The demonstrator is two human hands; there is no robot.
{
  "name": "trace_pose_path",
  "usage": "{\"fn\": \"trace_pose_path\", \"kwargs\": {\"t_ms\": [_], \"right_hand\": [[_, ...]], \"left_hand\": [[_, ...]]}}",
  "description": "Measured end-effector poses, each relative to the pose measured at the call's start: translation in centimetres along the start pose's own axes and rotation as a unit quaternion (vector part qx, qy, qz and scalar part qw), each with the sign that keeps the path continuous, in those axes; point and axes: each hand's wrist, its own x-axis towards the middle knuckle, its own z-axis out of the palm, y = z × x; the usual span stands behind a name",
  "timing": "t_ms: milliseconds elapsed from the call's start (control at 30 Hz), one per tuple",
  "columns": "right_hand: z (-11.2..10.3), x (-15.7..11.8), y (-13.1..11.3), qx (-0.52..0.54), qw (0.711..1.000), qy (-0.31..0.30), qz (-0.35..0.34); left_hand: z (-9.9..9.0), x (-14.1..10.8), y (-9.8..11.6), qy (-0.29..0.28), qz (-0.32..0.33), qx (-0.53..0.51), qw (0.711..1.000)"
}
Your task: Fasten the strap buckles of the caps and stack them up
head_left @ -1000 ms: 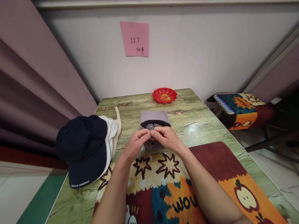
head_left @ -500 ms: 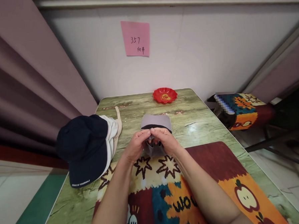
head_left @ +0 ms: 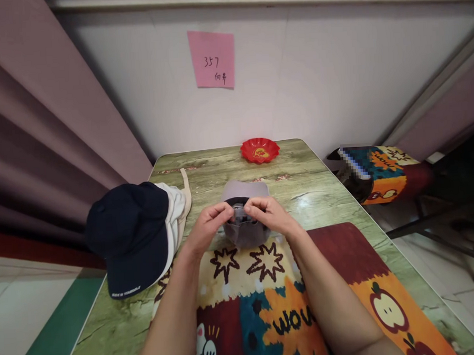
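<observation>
A grey-purple cap (head_left: pixel 246 233) lies in front of me at the far edge of the patterned mat, its opening facing up. My left hand (head_left: pixel 212 221) pinches its left side between thumb and fingers. On the other side my right hand (head_left: pixel 269 214) holds it in a similar pinch, a small gap between the two hands. A strap or band crosses the opening between my fingertips; its details are too small to tell. To the left of my left hand sits a stack of caps, a navy cap (head_left: pixel 130 225) on top and white and beige ones (head_left: pixel 177 202) under it.
A red scalloped dish (head_left: pixel 260 151) stands at the back of the wood-patterned table (head_left: pixel 204 166). The colourful mat (head_left: pixel 344 251) covers the near part. A stool (head_left: pixel 391 177) with a similar cover is at the right. A pink note (head_left: pixel 212 59) hangs on the wall.
My hands, which met over the cap, have drawn apart sideways. More of the cap's opening and back now shows between and below them. The stacked caps have stayed in place.
</observation>
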Motion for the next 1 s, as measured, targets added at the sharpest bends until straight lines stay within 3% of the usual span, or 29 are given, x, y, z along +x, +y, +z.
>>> {"fn": "trace_pose_path", "kwargs": {"t_ms": [100,300,567,733,867,1000], "right_hand": [[-1.2,-0.3,-0.6,-0.064,0.998,-0.008,0.012],[-1.5,-0.6,-1.0,-0.095,0.995,0.016,-0.009],[-2.7,-0.9,-0.8,-0.113,0.992,0.052,-0.004],[-2.5,-0.9,-1.5,-0.128,0.991,0.046,-0.009],[-1.2,-0.5,-2.0,-0.164,0.983,0.065,-0.055],[-0.3,-0.1,-1.9,-0.197,0.971,0.085,-0.105]], "left_hand": [[-0.5,-0.1,0.4,0.005,0.01,0.098,0.995],[-0.3,0.0,0.8,0.008,0.044,0.171,0.984],[-0.5,-0.4,0.8,-0.025,-0.044,0.051,0.997],[-0.2,-0.3,0.5,-0.002,-0.006,0.047,0.999],[0.7,0.0,0.3,0.007,0.005,0.048,0.999],[1.2,0.1,0.6,0.053,0.029,0.08,0.995]]}}
